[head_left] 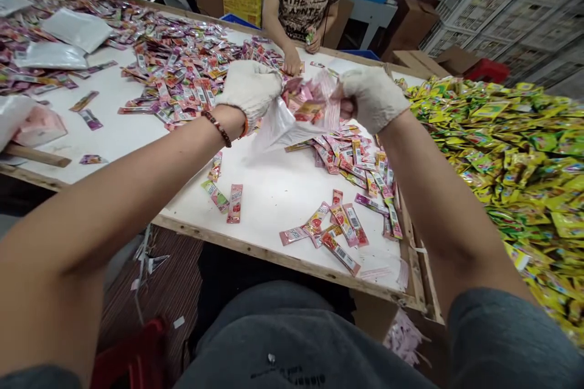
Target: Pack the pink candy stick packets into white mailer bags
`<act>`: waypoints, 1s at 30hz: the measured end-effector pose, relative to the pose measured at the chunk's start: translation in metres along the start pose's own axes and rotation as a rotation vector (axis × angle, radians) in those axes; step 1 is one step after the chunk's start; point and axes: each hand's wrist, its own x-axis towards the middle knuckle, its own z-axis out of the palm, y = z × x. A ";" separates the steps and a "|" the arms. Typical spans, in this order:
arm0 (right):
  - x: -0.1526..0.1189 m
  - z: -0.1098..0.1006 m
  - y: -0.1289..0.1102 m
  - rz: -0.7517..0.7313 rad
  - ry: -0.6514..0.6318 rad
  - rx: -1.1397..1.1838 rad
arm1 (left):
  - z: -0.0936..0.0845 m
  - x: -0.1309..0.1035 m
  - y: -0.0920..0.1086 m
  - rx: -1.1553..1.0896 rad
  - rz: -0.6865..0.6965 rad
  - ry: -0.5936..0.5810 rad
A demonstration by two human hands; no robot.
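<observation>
Both my hands wear white knit gloves and hold a clear plastic bag [285,127] up above the table [269,194]. My left hand [253,91] is closed on the bag's left side. Its right side is gripped by my right hand [374,96], with the fingertips partly hidden behind the plastic. Inside the bag are pink and orange stick packets [310,110], blurred by motion. Under and right of the bag lies a loose heap of stick packets [356,161]. Several more packets [342,225] are scattered nearer to me.
A big pile of stick packets [182,67] covers the table's far left, with white filled bags [75,30] on it. Yellow-green packets [511,127] are heaped at right beyond the wooden edge [413,255]. A co-worker [303,0] stands opposite, another far left. A red stool [132,358] is below.
</observation>
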 end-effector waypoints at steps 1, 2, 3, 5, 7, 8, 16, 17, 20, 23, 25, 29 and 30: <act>0.000 -0.002 -0.001 0.013 -0.006 -0.017 | 0.000 0.001 -0.001 -0.005 0.012 -0.005; 0.000 -0.004 -0.003 0.015 -0.012 -0.019 | -0.001 0.003 -0.002 -0.001 0.027 -0.013; -0.001 -0.006 -0.005 0.010 -0.016 -0.013 | -0.002 0.005 -0.003 0.002 0.045 -0.011; -0.006 -0.008 -0.010 -0.029 -0.029 0.039 | -0.006 0.010 -0.003 0.005 0.097 0.001; -0.013 -0.007 -0.015 -0.062 -0.034 0.075 | -0.011 0.019 -0.001 0.078 0.160 -0.015; -0.017 -0.005 -0.018 -0.068 -0.023 0.068 | -0.013 0.023 0.001 0.149 0.186 -0.035; -0.082 0.016 0.028 -0.045 -0.047 0.014 | -0.002 -0.004 -0.004 0.298 0.632 -0.306; -0.095 0.019 0.042 0.002 -0.071 -0.053 | 0.003 -0.014 -0.015 0.301 0.617 -0.395; -0.138 0.031 0.086 0.115 -0.164 -0.240 | 0.017 -0.036 -0.058 0.259 0.558 -0.537; -0.172 0.050 0.120 0.096 -0.236 -0.294 | 0.029 -0.035 -0.106 0.265 0.506 -0.442; -0.180 0.064 0.137 0.048 -0.260 -0.392 | 0.038 -0.024 -0.133 0.347 0.447 -0.368; -0.160 0.082 0.158 0.031 -0.135 -0.697 | 0.063 -0.005 -0.162 0.522 0.336 -0.337; -0.152 0.083 0.161 0.016 -0.119 -0.732 | 0.070 -0.004 -0.165 0.548 0.310 -0.350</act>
